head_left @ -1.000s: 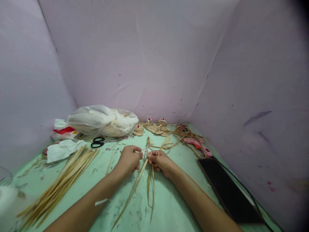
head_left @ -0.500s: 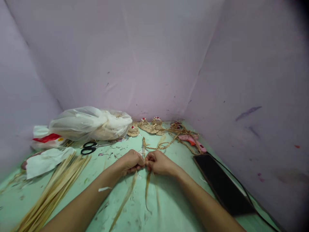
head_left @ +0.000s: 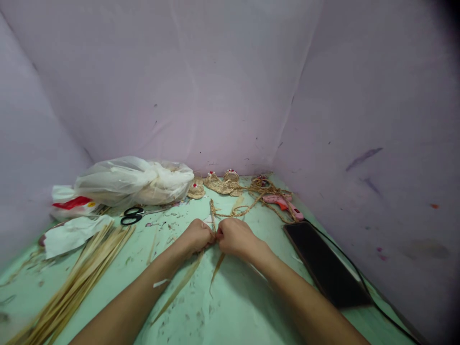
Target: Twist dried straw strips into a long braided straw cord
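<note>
Gripping the cord [head_left: 212,212] in curled fingers, the left hand [head_left: 197,235] and right hand [head_left: 237,235] sat where finished plaiting gave way to loose, unbraided strips [head_left: 184,281].

The left forearm [head_left: 132,292] and the right forearm [head_left: 298,282] are bare up to the edge of view, slender and smooth in outline, tapering toward the wrists. The left hand [head_left: 199,235] and the right hand [head_left: 237,235] are bare too, rounded at the knuckles, their finer details blurred. A narrow white strip [head_left: 160,283], its material unclear, lies on the left forearm, close to its inner edge.
</note>
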Action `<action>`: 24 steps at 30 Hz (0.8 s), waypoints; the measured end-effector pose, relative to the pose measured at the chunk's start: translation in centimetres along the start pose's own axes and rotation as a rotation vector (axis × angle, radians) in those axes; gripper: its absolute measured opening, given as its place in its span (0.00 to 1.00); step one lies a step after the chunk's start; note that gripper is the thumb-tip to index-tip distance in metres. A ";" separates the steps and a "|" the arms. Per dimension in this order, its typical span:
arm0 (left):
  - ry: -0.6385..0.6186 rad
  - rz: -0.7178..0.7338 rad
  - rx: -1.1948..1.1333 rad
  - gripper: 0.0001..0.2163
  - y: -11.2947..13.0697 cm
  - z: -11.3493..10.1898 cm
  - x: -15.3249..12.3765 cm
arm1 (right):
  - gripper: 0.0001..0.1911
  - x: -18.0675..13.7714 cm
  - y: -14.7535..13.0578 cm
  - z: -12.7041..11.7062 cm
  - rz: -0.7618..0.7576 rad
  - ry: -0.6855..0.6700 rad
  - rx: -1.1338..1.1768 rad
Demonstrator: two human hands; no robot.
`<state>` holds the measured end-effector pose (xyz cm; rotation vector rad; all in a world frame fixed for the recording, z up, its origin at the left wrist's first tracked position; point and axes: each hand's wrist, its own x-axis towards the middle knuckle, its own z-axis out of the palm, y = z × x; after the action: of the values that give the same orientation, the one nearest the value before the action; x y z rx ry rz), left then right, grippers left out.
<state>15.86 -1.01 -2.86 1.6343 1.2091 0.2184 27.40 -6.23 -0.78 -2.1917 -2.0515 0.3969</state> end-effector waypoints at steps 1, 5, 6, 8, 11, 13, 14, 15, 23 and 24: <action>0.012 -0.009 0.004 0.07 0.0 0.0 -0.1 | 0.08 0.2 0.3 0.1 0.011 -0.007 0.036; 0.049 -0.025 -0.002 0.06 0.3 0.1 -0.7 | 0.07 0.9 1.5 0.5 0.038 -0.061 0.238; 0.051 -0.028 0.002 0.05 0.4 0.0 -0.8 | 0.07 1.0 1.6 0.7 0.039 -0.066 0.282; 0.053 -0.050 0.019 0.06 0.4 -0.1 -0.9 | 0.07 0.8 1.5 0.9 0.045 -0.055 0.324; 0.055 -0.115 0.029 0.07 0.2 -0.3 -0.7 | 0.08 -0.1 0.2 1.0 0.057 0.015 0.251; 0.038 -0.132 -0.005 0.07 0.0 -0.4 -0.6 | 0.10 -1.0 -1.0 1.1 0.055 0.085 0.154; 0.026 -0.135 -0.026 0.07 -0.1 -0.5 -0.5 | 0.10 -1.4 -1.6 1.2 0.050 0.113 0.106; 0.013 -0.134 -0.052 0.07 -0.2 -0.6 -0.5 | 0.11 -1.8 -2.2 1.3 0.044 0.135 0.062; -0.102 -0.002 -0.315 0.03 -1.4 -1.4 -0.4 | 0.13 -3.0 -4.3 1.9 -0.006 0.138 -0.122; -0.096 0.015 -0.325 0.03 -1.4 -1.5 -0.6 | 0.13 -3.1 -4.4 1.9 -0.021 0.138 -0.127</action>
<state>13.81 -0.65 -3.09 1.3554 1.0297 0.3249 22.54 -9.14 -1.07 -2.1957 -2.0762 0.1118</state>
